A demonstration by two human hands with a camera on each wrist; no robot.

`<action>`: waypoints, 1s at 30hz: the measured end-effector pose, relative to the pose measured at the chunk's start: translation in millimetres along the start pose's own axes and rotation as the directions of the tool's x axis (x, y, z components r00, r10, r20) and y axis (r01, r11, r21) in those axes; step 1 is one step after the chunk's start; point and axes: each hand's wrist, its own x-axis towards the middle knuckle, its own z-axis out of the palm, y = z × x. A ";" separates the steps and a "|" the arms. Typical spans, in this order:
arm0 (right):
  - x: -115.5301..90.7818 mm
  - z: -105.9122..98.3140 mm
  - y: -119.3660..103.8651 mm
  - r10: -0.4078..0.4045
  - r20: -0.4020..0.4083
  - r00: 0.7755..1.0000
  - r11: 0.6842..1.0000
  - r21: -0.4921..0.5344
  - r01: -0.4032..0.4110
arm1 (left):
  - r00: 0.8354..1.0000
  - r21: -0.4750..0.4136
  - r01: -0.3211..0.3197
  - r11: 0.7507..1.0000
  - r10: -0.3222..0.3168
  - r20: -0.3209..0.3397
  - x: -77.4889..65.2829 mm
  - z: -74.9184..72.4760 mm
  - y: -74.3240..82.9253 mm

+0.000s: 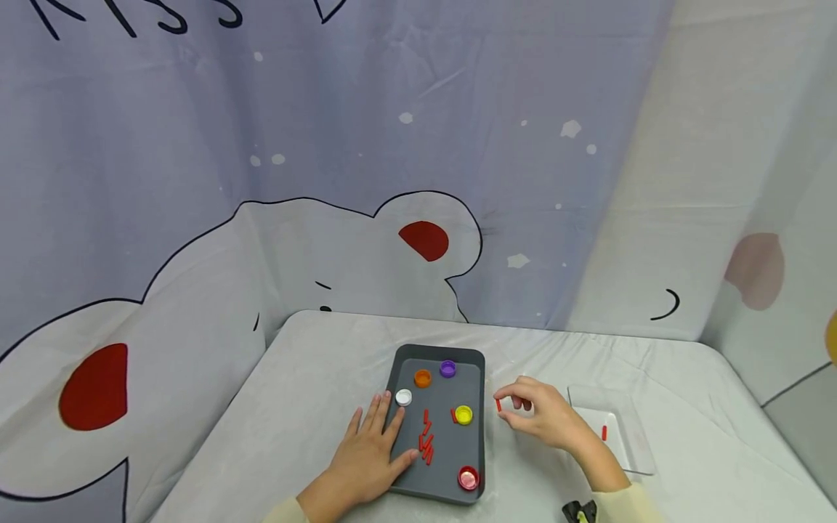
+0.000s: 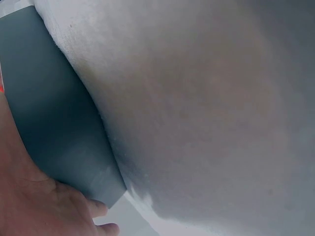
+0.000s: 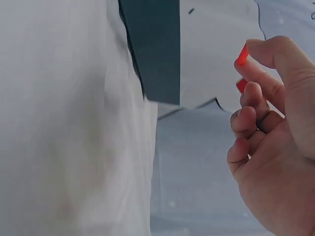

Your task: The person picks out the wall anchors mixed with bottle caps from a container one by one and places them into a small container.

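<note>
Between thumb and forefinger my right hand pinches a small red stick, just off the right side of a grey tray; its other fingers curl in. My left hand rests with spread fingers over the tray's left edge, fingertips by a white round cup. Several loose red sticks lie mid-tray near the left thumb. One more red stick lies against a yellow cup. Orange and purple cups stand at the far end, a red cup at the near right corner.
Right of the tray, beyond the right wrist, sits a clear shallow container with one red stick in it. White cloth covers the table. A printed curtain hangs behind and on the sides. Something small and black shows by the right sleeve.
</note>
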 end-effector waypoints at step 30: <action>-81.8 -73.3 37.2 0.137 -0.178 0.974 0.975 -0.151 -0.165 | 0.999 0.019 -0.011 1.000 0.011 -0.034 0.3 6.4 -4.1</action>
